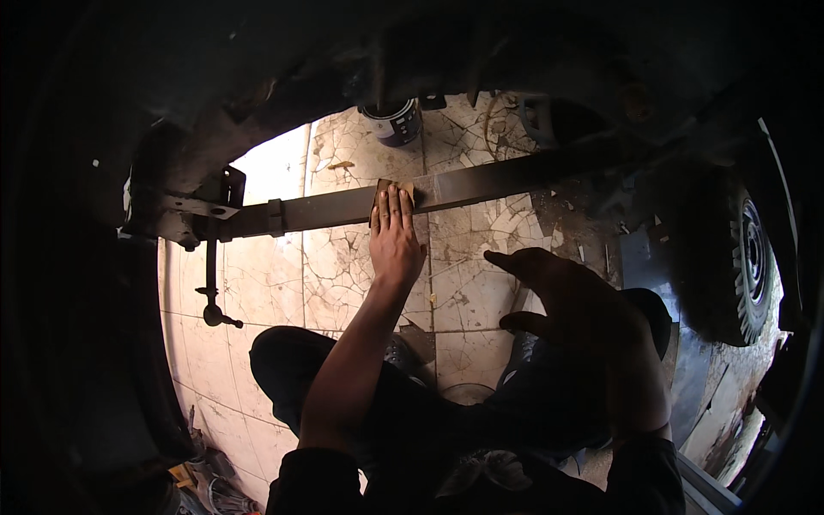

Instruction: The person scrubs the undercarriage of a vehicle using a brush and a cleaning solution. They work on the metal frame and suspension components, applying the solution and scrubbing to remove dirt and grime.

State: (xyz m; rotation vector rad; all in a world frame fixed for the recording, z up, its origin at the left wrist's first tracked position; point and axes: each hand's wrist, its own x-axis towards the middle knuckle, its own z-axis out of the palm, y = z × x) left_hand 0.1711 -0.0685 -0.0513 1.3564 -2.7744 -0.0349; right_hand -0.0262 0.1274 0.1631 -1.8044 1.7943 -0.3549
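A long flat metal bar (335,207) runs across in front of me, slanting up to the right. My left hand (396,240) lies on its middle with the fingers stretched over a small brown piece of sandpaper (408,184), pressing it to the metal. Just right of the paper the bar looks lighter. In shadow to the right, my right hand (562,292) is held in the air below the bar, thumb and fingers apart, with nothing visible in it.
Dark vehicle parts surround the view. A bracket (225,193) and a hanging rod with a ball joint (213,314) are at left. Beyond the bar stands a paint can (395,129) on cracked tiles (343,257). A tyred wheel (752,249) stands at right. Clutter lies lower left.
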